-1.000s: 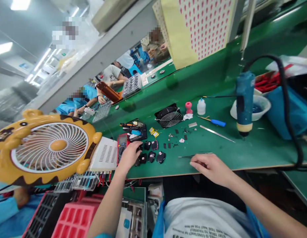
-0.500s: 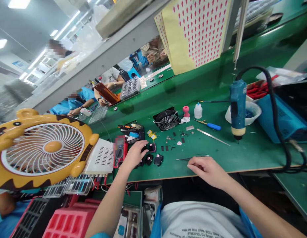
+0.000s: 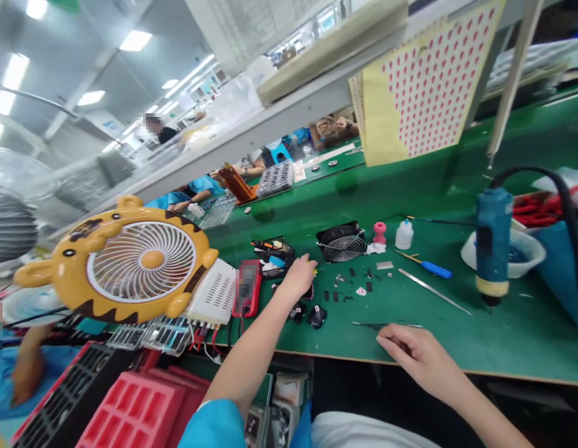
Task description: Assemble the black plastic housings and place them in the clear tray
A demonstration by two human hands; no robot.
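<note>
The left hand (image 3: 297,277) reaches over the green worktop (image 3: 461,339), palm down and fingers stretched forward, covering part of a cluster of black device cases (image 3: 317,317). Two of the cases (each with a small white label) lie in plain view just beside the wrist; others are partly hidden under the hand, so I cannot tell whether it grips anything.

The right hand (image 3: 417,350) is near the front edge, fingers loosely curled toward the thumb. Slim dark tweezers (image 3: 379,325) are just beyond its fingertips; whether they are pinched or merely lying there cannot be made out.

A red multimeter (image 3: 254,291) lies to the left of the cases. Farther back stands a black cooling fan (image 3: 341,244) with a wire guard, and a blue-handled screwdriver (image 3: 437,269) lies toward the right, near a metal strip (image 3: 435,292).
</note>
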